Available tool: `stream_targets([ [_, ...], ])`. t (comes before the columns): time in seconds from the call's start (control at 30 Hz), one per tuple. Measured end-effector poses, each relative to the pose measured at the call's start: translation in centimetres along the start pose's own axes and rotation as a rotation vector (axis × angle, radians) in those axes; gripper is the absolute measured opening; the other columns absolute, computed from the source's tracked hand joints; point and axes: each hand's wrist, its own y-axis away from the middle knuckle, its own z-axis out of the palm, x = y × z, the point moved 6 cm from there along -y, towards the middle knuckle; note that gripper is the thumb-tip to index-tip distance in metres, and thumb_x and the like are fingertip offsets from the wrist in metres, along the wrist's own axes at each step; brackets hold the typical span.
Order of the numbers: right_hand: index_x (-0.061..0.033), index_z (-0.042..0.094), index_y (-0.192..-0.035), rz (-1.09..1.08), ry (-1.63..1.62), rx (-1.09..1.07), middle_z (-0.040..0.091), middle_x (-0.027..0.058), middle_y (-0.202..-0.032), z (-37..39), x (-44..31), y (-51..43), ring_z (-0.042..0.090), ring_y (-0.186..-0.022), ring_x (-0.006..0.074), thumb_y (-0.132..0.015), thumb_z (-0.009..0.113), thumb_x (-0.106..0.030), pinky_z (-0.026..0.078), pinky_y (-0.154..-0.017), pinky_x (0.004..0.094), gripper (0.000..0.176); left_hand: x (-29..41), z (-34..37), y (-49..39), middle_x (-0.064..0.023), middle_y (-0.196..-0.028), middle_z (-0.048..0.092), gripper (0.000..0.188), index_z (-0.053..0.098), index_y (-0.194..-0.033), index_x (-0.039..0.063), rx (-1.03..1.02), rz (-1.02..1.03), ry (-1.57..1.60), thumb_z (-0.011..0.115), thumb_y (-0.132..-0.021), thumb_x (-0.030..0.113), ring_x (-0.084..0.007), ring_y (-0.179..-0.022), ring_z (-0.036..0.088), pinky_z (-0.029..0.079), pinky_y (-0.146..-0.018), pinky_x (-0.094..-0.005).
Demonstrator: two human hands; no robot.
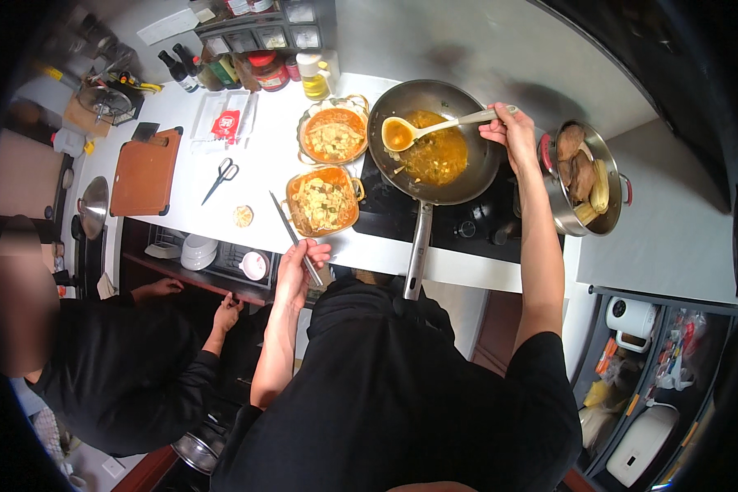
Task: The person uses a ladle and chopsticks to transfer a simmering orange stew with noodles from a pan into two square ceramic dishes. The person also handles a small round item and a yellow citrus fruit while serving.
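My right hand grips the handle of a cream-coloured ladle, whose bowl holds orange broth above a dark wok. Broth with bits of food lies in the wok, which sits over a black cooktop. My left hand holds a pair of dark chopsticks near the counter's front edge. Just beyond their tips stands a squarish handled dish of noodles in red broth with egg-like pieces on top. A rounder handled dish with similar food is behind it, left of the wok.
A steel pot of sweet potatoes and corn stands right. Scissors, a peeled mandarin, a brown cutting board and an oil bottle are on the counter. At left, another person stands by an open drawer of bowls.
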Motion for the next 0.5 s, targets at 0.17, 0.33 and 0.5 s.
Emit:
stream_targets([
  [0.17,0.0028,0.066,-0.109,-0.102,0.073,0.034,0.062,0.0038,-0.076,1.4,-4.3,0.5,0.071,-0.07,0.0172,-0.103,0.06,-0.024,0.063,-0.065,0.0277,0.028,-0.1,0.1,0.2,-0.0169,-0.103,0.074,0.028,0.057,-0.11,0.002,0.001,0.007,0.01,0.042,-0.111,0.025,-0.0167,-0.082,0.07,0.054,-0.076,-0.0284],
  [0.33,0.0041,0.067,-0.106,-0.203,0.149,0.029,0.062,0.0035,-0.072,4.5,-7.5,0.8,0.071,-0.067,0.0182,-0.102,0.062,-0.024,0.062,-0.063,0.0269,0.029,-0.5,-0.6,-0.3,-0.0169,-0.106,0.073,0.026,0.055,-0.111,0.003,-0.022,0.001,0.017,0.04,-0.111,0.024,-0.018,-0.086,0.069,0.054,-0.08,-0.0306],
  [0.5,0.0066,0.067,-0.106,-0.207,0.1,0.002,0.063,0.0052,-0.073,9.0,-6.8,-0.1,0.072,-0.067,0.0192,-0.101,0.063,-0.022,0.061,-0.061,0.0265,0.029,-0.7,-1.5,0.0,-0.0168,-0.103,0.074,0.028,0.055,-0.11,0.003,-0.004,0.024,0.051,0.04,-0.111,0.026,-0.0153,-0.083,0.07,0.054,-0.075,-0.0276],
])
